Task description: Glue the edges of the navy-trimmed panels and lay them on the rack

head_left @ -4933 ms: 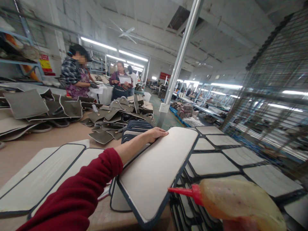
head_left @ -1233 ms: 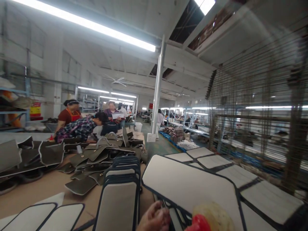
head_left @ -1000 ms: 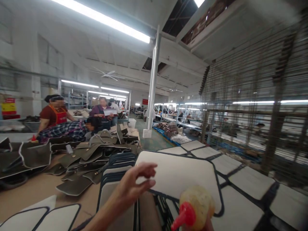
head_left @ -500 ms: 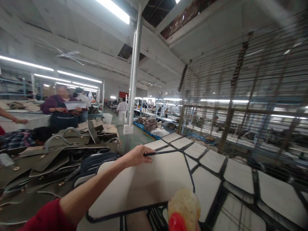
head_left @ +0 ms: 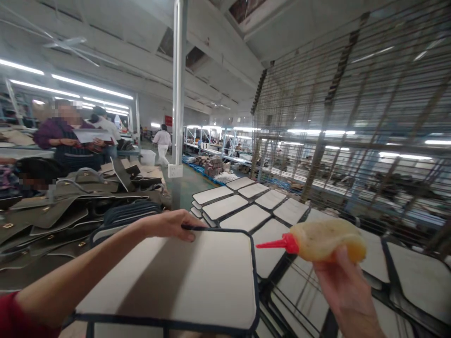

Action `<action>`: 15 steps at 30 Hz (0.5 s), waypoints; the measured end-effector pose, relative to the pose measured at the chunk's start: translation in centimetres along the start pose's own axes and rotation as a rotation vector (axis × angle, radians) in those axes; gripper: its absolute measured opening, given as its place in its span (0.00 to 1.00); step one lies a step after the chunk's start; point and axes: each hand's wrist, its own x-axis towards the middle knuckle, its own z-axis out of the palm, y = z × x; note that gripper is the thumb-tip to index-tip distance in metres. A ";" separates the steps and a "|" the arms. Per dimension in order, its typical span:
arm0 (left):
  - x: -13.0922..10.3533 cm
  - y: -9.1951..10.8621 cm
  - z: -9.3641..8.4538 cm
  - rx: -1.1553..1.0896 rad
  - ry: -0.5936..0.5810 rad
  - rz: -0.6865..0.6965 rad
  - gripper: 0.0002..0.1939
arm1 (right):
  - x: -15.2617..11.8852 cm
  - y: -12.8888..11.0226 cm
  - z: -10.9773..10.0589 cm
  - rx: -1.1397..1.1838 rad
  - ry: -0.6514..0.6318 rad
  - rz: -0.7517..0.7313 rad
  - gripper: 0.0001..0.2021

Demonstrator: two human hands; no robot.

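My left hand (head_left: 178,224) pinches the far edge of a pale panel (head_left: 197,277) with dark trim and rounded corners. That panel lies over other dark-edged panels. In my right hand (head_left: 347,286) is a squeeze bottle (head_left: 327,239) of yellowish content, held sideways with its red nozzle (head_left: 276,243) pointing left. The nozzle tip is near the panel's right edge; whether they touch cannot be told. Rows of similar pale panels (head_left: 246,217) spread out beyond and to the right.
Olive bag pieces (head_left: 56,213) are heaped at the left, beside a dark stack (head_left: 130,212). A metal post (head_left: 178,94) with a socket box stands ahead. A wire rack (head_left: 317,117) rises at the right. Several people are at the left and farther back.
The bottle has risen and swung from the lower middle to the right, its nozzle now leftward. The held panel and my left hand sit farther left in view, which has turned somewhat.
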 end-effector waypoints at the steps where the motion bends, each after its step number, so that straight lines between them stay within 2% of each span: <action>1: 0.0 0.5 0.3 -0.054 -0.028 -0.013 0.23 | 0.4 0.0 -0.5 -0.039 -0.044 -0.025 0.24; 5: -0.1 1.8 1.3 -0.197 -0.076 -0.029 0.26 | 1.2 0.0 -2.0 -0.136 -0.163 -0.053 0.18; 9: -0.5 1.7 1.8 -0.295 -0.068 -0.085 0.24 | 1.6 -0.2 -2.1 -0.166 -0.207 -0.062 0.24; 15: -0.8 1.2 2.3 -0.398 -0.080 -0.125 0.22 | 2.1 0.1 -2.8 -0.215 -0.285 -0.067 0.26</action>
